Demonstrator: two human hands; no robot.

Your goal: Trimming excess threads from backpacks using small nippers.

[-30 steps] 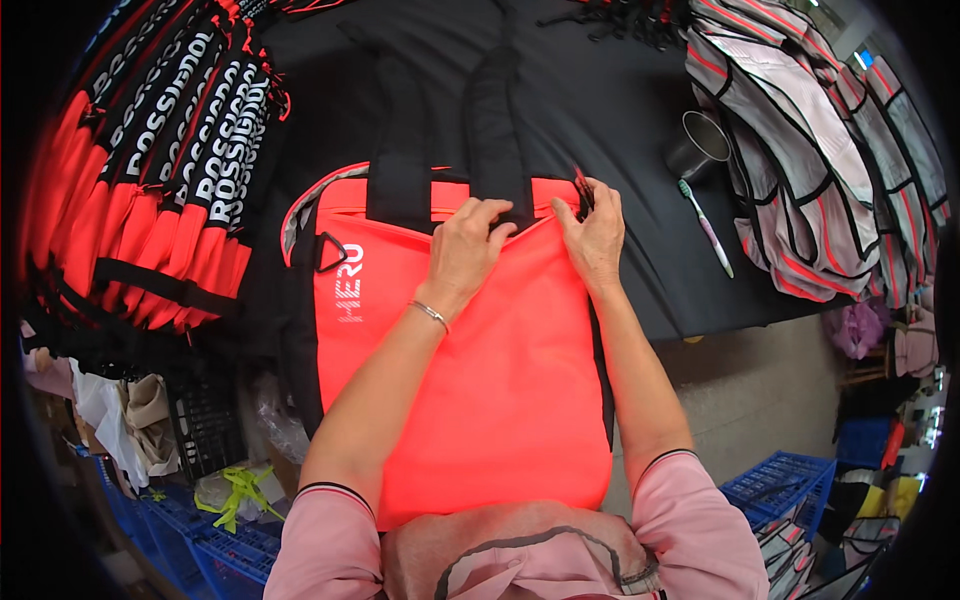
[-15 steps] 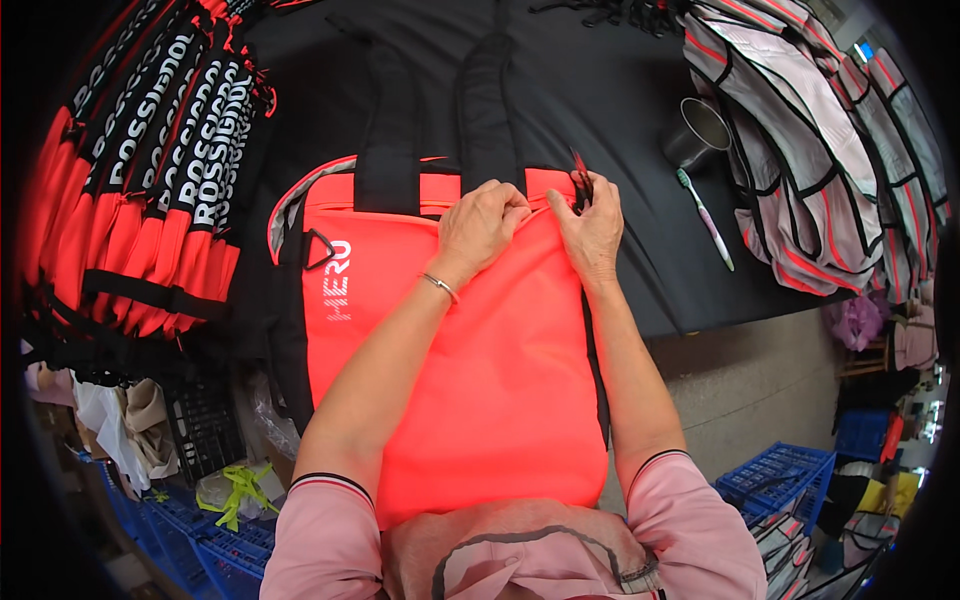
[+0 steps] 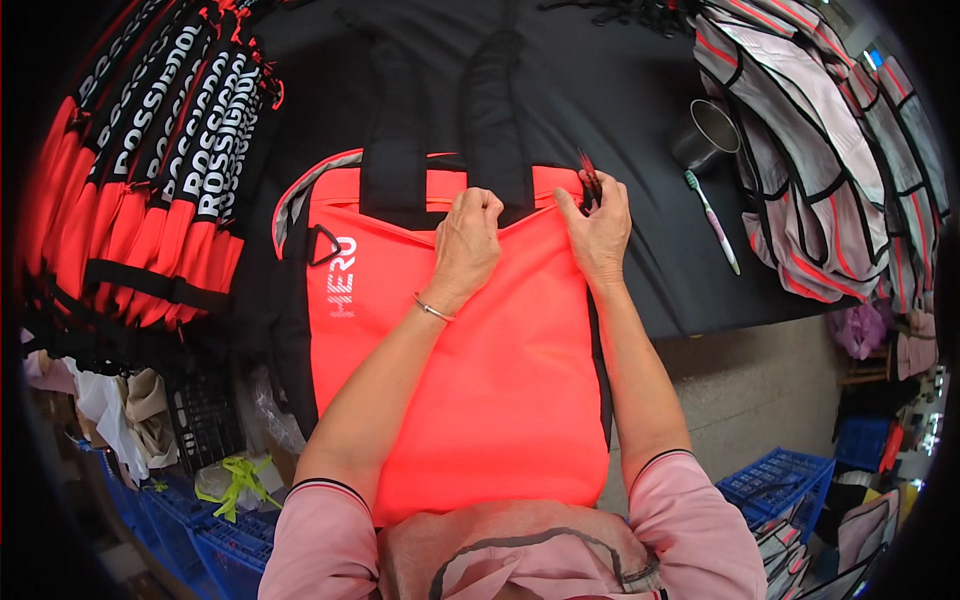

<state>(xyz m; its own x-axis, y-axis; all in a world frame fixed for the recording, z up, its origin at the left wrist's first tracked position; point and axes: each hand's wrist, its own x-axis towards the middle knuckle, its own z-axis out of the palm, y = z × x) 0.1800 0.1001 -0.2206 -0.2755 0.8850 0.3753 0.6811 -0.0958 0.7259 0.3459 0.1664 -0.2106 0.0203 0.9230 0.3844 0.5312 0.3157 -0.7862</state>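
Note:
A bright red-orange backpack [image 3: 480, 380] with black sides lies in front of me, its two black shoulder straps [image 3: 495, 110] stretched away over the table. My left hand [image 3: 467, 243] is closed on the bag's upper edge [image 3: 400, 222], fingers curled over the fabric. At the right end of that edge, my right hand [image 3: 600, 228] pinches the fabric between thumb and fingers. It also holds small dark thread snips [image 3: 592, 185], whose reddish points stick out past the fingers; their handles are mostly hidden. A black triangular ring [image 3: 324, 246] sits at the bag's left corner.
Stacked red and black pieces [image 3: 165, 190] fill the left of the black table [image 3: 640, 110]. On the right are a metal cup [image 3: 708, 135], a toothbrush [image 3: 713, 222] and piled grey panels [image 3: 800, 150]. Blue crates [image 3: 775, 480] stand below.
My left hand has shifted slightly left along the bag's upper edge, which now dips more openly. The snips' points stand up more clearly from my right hand. The view has shifted slightly.

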